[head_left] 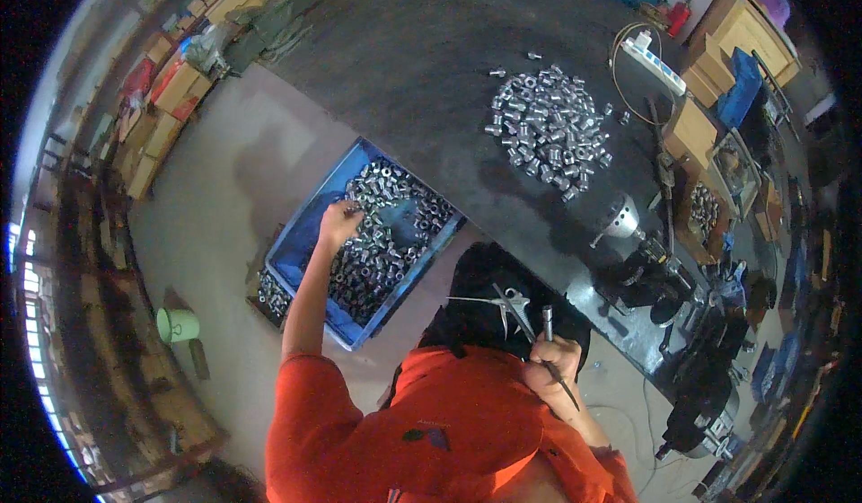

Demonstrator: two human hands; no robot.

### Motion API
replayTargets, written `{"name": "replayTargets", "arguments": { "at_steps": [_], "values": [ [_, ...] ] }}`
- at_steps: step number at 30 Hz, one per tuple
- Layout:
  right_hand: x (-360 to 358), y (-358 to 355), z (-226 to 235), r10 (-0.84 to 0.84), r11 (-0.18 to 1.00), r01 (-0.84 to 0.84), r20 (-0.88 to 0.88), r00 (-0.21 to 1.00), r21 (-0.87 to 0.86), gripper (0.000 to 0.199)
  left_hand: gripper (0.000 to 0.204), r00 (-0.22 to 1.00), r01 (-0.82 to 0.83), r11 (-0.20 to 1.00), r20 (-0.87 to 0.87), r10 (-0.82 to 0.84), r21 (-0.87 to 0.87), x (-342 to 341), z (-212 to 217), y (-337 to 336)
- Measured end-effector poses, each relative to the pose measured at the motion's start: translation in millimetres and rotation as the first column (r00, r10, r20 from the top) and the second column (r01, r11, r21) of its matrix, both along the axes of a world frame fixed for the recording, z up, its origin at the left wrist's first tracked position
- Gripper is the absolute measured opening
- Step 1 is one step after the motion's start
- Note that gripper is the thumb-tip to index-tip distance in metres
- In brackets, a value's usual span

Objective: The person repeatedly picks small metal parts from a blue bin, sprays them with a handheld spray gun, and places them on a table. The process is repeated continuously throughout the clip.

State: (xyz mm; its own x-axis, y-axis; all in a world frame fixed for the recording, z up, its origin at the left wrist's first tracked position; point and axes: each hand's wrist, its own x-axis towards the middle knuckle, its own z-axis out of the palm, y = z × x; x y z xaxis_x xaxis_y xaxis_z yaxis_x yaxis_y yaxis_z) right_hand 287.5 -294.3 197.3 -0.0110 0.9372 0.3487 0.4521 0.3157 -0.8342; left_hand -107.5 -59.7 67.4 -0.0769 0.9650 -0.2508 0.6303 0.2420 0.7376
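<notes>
Left hand (339, 225) reaches down-left off the counter (422, 63) into the blue bin (296, 251) of small metal parts (386, 242), fingers curled on the top of the heap; whether it grips one, can't tell. Right hand (557, 359) is closed around a thin metal tool (549, 332), upright, at the counter's near edge. Left hand is nearer the bin. Loose parts pile (548, 126) lies farther across the counter.

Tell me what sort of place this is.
Most likely a small metalworking or parts workshop. A blue crate on the floor brims with small metal fittings, the left hand reaching into it; more fittings lie heaped on the dark workbench, and cardboard boxes line the wall.
</notes>
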Motion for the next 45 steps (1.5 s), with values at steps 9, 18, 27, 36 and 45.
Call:
{"name": "replayTargets", "arguments": {
  "at_steps": [9, 18, 27, 36, 45],
  "values": [
    [-0.9, -1.4, -4.0, 0.001, 0.998, -0.002, -0.017, 1.000, -0.070, 0.014, 0.037, 0.825, 0.059, 0.996, -0.565, -0.009, 0.070, 7.6, -20.9, 34.1],
    [0.9, -1.8, -7.8, 0.002, 0.998, 0.003, 0.084, 0.996, -0.058, 0.013, 0.023, 0.626, 0.196, 0.978, -0.760, -0.177, -0.067, 9.9, -31.4, 45.2],
    [6.4, -6.1, -11.9, 0.054, 0.996, -0.055, -0.022, 0.998, -0.063, 0.017, 0.032, 0.989, -0.119, 0.957, -0.051, 0.137, 0.264, 2.0, -32.1, 26.0],
    [0.7, 1.3, 7.2, 0.123, 0.975, -0.129, -0.045, 0.991, -0.181, 0.012, 0.024, 0.416, -0.159, 0.983, 0.909, -0.013, 0.087, 109.9, 87.1, -36.8],
    [6.4, 6.2, 8.1, 0.193, 0.954, -0.208, -0.092, 0.977, -0.215, 0.015, 0.023, 0.607, 0.542, 0.782, 0.501, -0.617, 0.308, 191.4, 123.5, -93.1]
  ]
}}
